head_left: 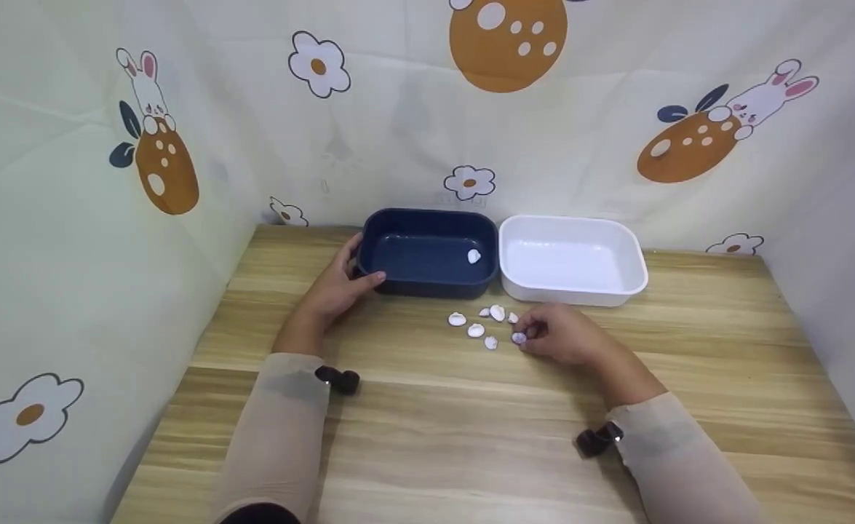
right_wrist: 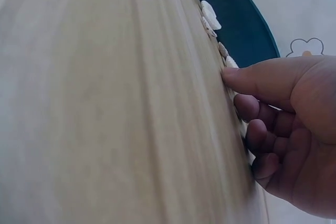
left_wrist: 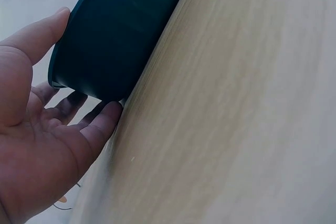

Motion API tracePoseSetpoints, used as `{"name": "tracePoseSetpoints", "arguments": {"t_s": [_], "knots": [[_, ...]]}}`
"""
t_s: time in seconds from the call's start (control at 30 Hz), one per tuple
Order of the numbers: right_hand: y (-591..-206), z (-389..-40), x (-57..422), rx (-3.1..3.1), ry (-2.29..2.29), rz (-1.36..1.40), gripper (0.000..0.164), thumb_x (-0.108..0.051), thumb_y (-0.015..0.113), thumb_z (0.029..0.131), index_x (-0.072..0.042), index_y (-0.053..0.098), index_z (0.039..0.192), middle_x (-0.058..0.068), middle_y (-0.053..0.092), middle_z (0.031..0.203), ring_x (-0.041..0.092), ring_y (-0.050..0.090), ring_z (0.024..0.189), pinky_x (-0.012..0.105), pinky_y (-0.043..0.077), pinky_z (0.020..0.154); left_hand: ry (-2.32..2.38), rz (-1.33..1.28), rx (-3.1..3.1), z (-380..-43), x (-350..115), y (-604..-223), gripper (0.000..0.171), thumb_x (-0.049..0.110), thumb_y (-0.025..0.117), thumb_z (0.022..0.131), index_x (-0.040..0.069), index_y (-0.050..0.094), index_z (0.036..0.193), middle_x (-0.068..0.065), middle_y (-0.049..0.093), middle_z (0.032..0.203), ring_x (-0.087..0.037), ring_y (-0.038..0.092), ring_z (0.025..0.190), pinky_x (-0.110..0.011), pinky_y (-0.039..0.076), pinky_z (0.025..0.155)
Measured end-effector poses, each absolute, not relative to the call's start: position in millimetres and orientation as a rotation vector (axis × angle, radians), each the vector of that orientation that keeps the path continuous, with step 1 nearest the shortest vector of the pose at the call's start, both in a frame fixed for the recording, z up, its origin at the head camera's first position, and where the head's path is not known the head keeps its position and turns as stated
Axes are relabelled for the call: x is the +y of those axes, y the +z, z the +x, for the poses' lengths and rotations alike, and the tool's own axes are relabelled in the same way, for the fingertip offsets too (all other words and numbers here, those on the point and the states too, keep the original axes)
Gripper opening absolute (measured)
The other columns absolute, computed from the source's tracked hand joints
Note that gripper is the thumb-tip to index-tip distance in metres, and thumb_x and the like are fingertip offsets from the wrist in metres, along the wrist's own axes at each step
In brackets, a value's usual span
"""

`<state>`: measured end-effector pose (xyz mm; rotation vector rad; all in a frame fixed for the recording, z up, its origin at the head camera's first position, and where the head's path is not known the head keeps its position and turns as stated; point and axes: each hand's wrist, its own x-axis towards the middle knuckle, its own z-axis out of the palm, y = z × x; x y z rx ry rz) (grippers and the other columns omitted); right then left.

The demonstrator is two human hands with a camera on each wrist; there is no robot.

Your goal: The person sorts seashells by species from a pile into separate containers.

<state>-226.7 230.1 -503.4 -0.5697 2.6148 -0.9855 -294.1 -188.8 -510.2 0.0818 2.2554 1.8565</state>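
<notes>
Head view, I see left hand (head_left: 336, 284) gripping navy bin (head_left: 434, 289), thumb spread from fingers. Right hand (head_left: 562, 335), fingers curled, at a shell (head_left: 519, 338) on the surface (head_left: 427, 437); can't tell if pinched.

The dark blue tub (head_left: 431, 289) and white tub (head_left: 573, 297) are plain, the shells (head_left: 498, 313) whitish. The surface (head_left: 434, 444) shows streaky tan wood grain; the pale cloth (head_left: 587, 145) carries white flowers (head_left: 332, 71) with orange-brown centres, and the sleeves (head_left: 278, 429) are beige.
</notes>
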Motion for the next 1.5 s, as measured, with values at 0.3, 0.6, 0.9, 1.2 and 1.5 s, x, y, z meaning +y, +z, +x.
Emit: {"name": "tracePoseSetpoints", "arguments": {"t_s": [0.3,0.6,0.9,1.2,1.5], "knots": [[-488.5,-223.7,233.7,2.639,-1.012,-0.494,0.018,-0.008,0.081,0.089,-0.016,0.081,0.105,-0.002,0.075,0.092,0.013,0.064,0.086,0.026,0.053,0.077,1.861,0.076,2.248,-295.0,-188.2,-511.9,0.103,0.026,0.084,0.095,0.027,0.017,0.173,-0.006,0.02,0.18,-0.028,0.028,0.165,-0.044,0.035,0.131],[-470.6,-226.1,244.9,2.662,-1.071,-0.389,0.02,-0.015,0.081,0.09,-0.016,0.08,0.11,0.003,0.073,0.098,0.018,0.064,0.088,0.029,0.054,0.079,1.826,0.054,2.276,-296.9,-190.0,-515.2,0.101,0.028,0.084,0.095,0.029,0.019,0.172,-0.005,0.02,0.181,-0.029,0.029,0.165,-0.045,0.034,0.132],[-454.9,-233.3,272.5,2.759,-1.127,-0.313,0.023,-0.016,0.077,0.095,-0.011,0.078,0.118,0.008,0.072,0.104,0.018,0.061,0.087,0.024,0.051,0.075,1.856,0.046,2.247,-296.0,-189.8,-514.6,0.103,0.026,0.084,0.094,0.027,0.018,0.173,-0.005,0.019,0.181,-0.029,0.029,0.165,-0.045,0.034,0.132],[-448.7,-236.5,294.2,2.829,-1.199,-0.172,0.031,-0.021,0.078,0.097,-0.008,0.075,0.125,0.013,0.072,0.111,0.019,0.06,0.087,0.021,0.051,0.069,1.862,0.086,2.244,-296.9,-189.9,-513.0,0.099,0.025,0.083,0.096,0.026,0.019,0.172,-0.005,0.019,0.181,-0.027,0.024,0.167,-0.045,0.031,0.133],[-451.2,-238.8,294.0,2.864,-1.235,-0.023,0.034,-0.023,0.075,0.099,-0.008,0.074,0.129,0.013,0.069,0.113,0.021,0.058,0.094,0.021,0.051,0.07,1.852,0.095,2.261,-298.1,-190.7,-515.3,0.101,0.027,0.084,0.095,0.025,0.019,0.172,-0.006,0.02,0.181,-0.027,0.026,0.166,-0.045,0.032,0.132]]}}
